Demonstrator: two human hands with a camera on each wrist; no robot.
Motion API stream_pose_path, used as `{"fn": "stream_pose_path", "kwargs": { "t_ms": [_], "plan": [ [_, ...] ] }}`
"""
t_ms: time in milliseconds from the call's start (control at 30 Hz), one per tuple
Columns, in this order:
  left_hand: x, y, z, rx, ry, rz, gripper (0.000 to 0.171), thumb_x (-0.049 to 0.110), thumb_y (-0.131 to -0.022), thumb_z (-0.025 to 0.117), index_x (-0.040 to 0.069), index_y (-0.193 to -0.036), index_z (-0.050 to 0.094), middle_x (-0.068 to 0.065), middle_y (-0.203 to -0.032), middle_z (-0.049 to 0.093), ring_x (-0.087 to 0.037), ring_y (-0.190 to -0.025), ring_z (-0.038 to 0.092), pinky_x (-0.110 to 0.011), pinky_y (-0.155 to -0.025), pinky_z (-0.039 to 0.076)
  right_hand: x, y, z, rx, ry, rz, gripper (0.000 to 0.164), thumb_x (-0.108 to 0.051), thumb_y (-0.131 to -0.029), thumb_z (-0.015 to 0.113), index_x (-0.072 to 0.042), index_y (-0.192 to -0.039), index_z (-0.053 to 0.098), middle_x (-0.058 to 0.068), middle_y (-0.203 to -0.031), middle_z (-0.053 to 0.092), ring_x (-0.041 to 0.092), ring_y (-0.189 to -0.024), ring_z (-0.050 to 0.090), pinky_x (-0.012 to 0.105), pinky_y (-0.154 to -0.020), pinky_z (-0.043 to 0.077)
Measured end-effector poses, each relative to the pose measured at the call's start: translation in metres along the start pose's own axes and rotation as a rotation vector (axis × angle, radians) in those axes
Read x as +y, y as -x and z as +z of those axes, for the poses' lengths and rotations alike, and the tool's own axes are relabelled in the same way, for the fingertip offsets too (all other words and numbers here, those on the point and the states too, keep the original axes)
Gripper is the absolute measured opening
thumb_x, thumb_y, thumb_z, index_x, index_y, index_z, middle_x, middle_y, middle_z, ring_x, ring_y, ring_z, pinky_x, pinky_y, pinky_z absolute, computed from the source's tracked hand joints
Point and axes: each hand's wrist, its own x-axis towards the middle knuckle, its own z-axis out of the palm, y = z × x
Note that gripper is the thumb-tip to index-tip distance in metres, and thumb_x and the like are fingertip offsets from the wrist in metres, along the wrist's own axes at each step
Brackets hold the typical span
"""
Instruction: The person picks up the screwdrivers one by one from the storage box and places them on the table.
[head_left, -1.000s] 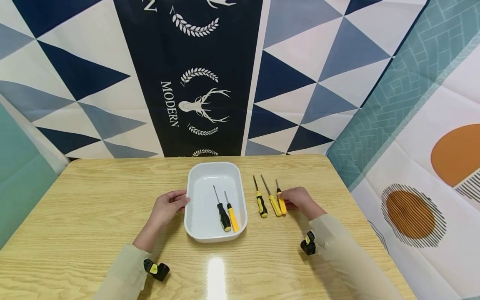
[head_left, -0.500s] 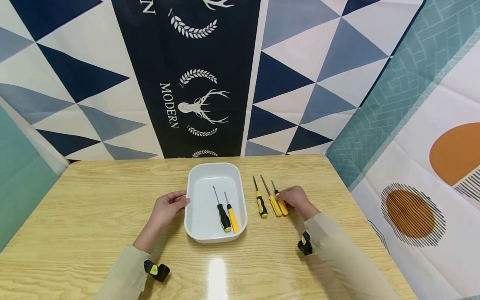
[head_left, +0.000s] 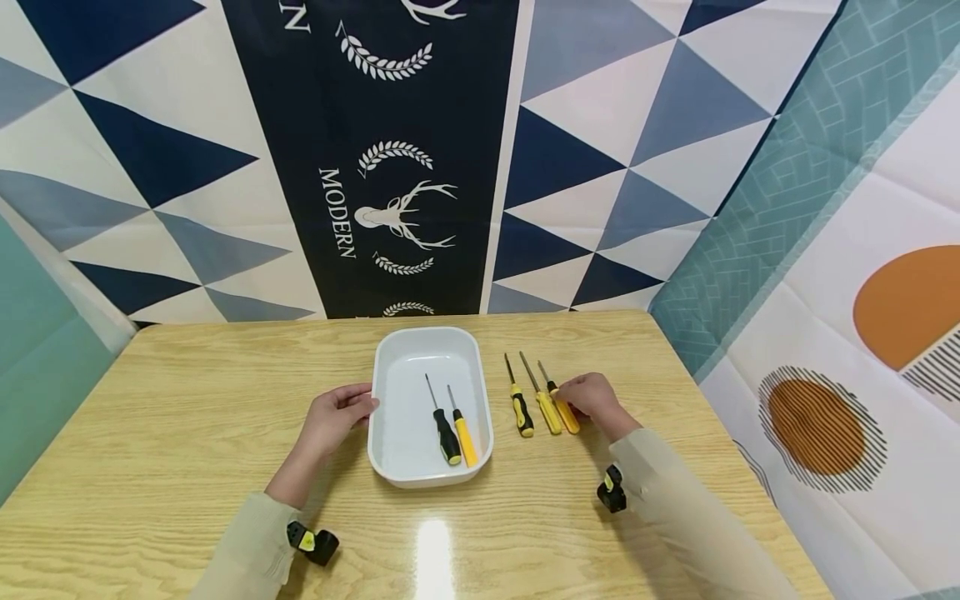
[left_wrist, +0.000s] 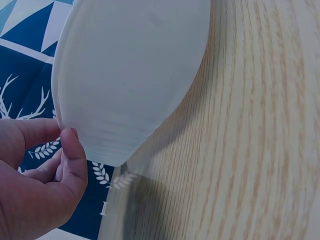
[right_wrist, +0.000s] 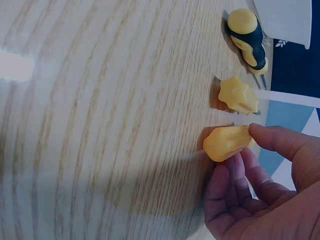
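Note:
My left hand [head_left: 337, 418] pinches the left rim of a white plastic tray [head_left: 390, 450] between thumb and fingers; the left wrist view shows the tray's outer wall [left_wrist: 135, 75] up close. Inside the tray lie a black-handled screwdriver [head_left: 447, 439] and a yellow-handled one [head_left: 465, 439]. To the tray's right, three screwdrivers lie on the table. My right hand [head_left: 594, 395] pinches the orange-yellow handle of the rightmost screwdriver [right_wrist: 222, 143], thumb above and fingers below. Beside it are a translucent yellow screwdriver [right_wrist: 237, 95] and a yellow-and-black screwdriver [right_wrist: 247, 40].
The wooden table [head_left: 180, 433] ends at a patterned wall covering [head_left: 405, 167] behind the tray. A second patterned covering [head_left: 825, 333] hangs along the right side. Each wrist carries a small black camera, one on the left cuff [head_left: 315, 542].
The rightmost screwdriver has swung its tip leftward and now lies closer along the translucent yellow one, with my right hand on it. My left hand stays at the tray's rim.

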Motion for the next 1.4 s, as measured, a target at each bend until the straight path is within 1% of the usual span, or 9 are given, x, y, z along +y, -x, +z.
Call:
{"fn": "stream_pose_path", "kwargs": {
  "t_ms": [100,200,433,667,800,967,1167,1267,1400],
  "plan": [
    [-0.001,0.000,0.000,-0.003,0.001,-0.002,0.040,0.015,-0.091,0.061,-0.003,-0.126,0.055,-0.008,-0.105,0.061,-0.004,-0.080,0.057,-0.021,-0.072,0.055,0.000,0.002,-0.002,0.001,-0.007,0.001,0.030,-0.020,-0.085,0.064,0.003,-0.106,0.068,0.006,-0.081,0.066,0.011,-0.060,0.054,0.023,-0.053,0.046],
    [-0.002,-0.001,0.000,-0.003,0.000,-0.010,0.038,0.015,-0.091,0.060,-0.001,-0.126,0.055,-0.008,-0.107,0.060,-0.005,-0.081,0.057,-0.021,-0.074,0.055,0.000,0.003,-0.004,-0.005,-0.026,0.003,0.030,-0.019,-0.085,0.064,0.003,-0.106,0.068,0.008,-0.084,0.066,0.013,-0.063,0.055,0.025,-0.056,0.047],
    [-0.003,-0.003,-0.001,-0.013,0.011,-0.014,0.038,0.015,-0.093,0.058,0.000,-0.127,0.054,-0.009,-0.109,0.059,-0.006,-0.084,0.057,-0.025,-0.078,0.055,-0.005,0.005,-0.009,0.001,-0.047,0.011,0.030,-0.019,-0.085,0.063,0.002,-0.106,0.068,0.008,-0.082,0.065,0.016,-0.067,0.055,0.028,-0.061,0.048],
    [-0.004,-0.004,-0.001,-0.011,0.003,-0.020,0.039,0.017,-0.092,0.059,0.000,-0.127,0.054,-0.010,-0.110,0.059,-0.007,-0.084,0.058,-0.025,-0.078,0.055,-0.010,0.010,-0.010,-0.002,-0.121,0.008,0.030,-0.019,-0.089,0.059,0.004,-0.107,0.065,0.004,-0.074,0.058,0.016,-0.066,0.051,0.028,-0.061,0.045],
    [-0.003,-0.003,-0.001,-0.009,0.002,-0.022,0.038,0.016,-0.093,0.058,0.000,-0.127,0.054,-0.010,-0.111,0.060,-0.004,-0.082,0.058,-0.026,-0.079,0.055,-0.015,0.012,-0.009,0.007,-0.172,0.011,0.032,-0.020,-0.092,0.056,0.004,-0.112,0.062,0.002,-0.071,0.053,0.014,-0.065,0.050,0.028,-0.061,0.046],
    [-0.002,-0.002,-0.002,-0.019,0.016,-0.019,0.041,0.019,-0.093,0.059,-0.002,-0.127,0.053,-0.009,-0.109,0.062,-0.003,-0.080,0.059,-0.023,-0.076,0.055,-0.021,0.019,-0.004,-0.005,-0.215,-0.016,0.036,-0.021,-0.092,0.055,0.004,-0.118,0.059,0.006,-0.083,0.058,0.014,-0.067,0.051,0.030,-0.064,0.048],
    [-0.002,-0.001,-0.004,-0.023,0.024,-0.017,0.041,0.019,-0.093,0.059,-0.003,-0.127,0.053,-0.007,-0.105,0.064,-0.003,-0.078,0.059,-0.022,-0.074,0.055,-0.029,0.030,0.002,-0.029,-0.218,-0.076,0.038,-0.027,-0.092,0.055,0.003,-0.116,0.060,0.010,-0.096,0.062,0.017,-0.078,0.058,0.028,-0.067,0.052],
    [-0.002,-0.001,-0.005,-0.027,0.034,-0.015,0.041,0.019,-0.093,0.059,-0.002,-0.127,0.053,-0.005,-0.102,0.064,-0.004,-0.078,0.059,-0.024,-0.075,0.055,-0.032,0.031,0.008,-0.037,-0.245,-0.072,0.038,-0.026,-0.091,0.056,0.002,-0.116,0.060,0.011,-0.100,0.062,0.018,-0.082,0.058,0.027,-0.069,0.052],
    [-0.003,0.000,-0.006,-0.034,0.045,-0.012,0.042,0.019,-0.092,0.060,-0.002,-0.127,0.053,-0.004,-0.098,0.064,-0.006,-0.077,0.061,-0.026,-0.075,0.056,-0.035,0.030,0.014,-0.053,-0.276,-0.051,0.038,-0.025,-0.092,0.056,0.001,-0.119,0.059,0.013,-0.103,0.062,0.019,-0.084,0.058,0.031,-0.075,0.053]
  ]
}}
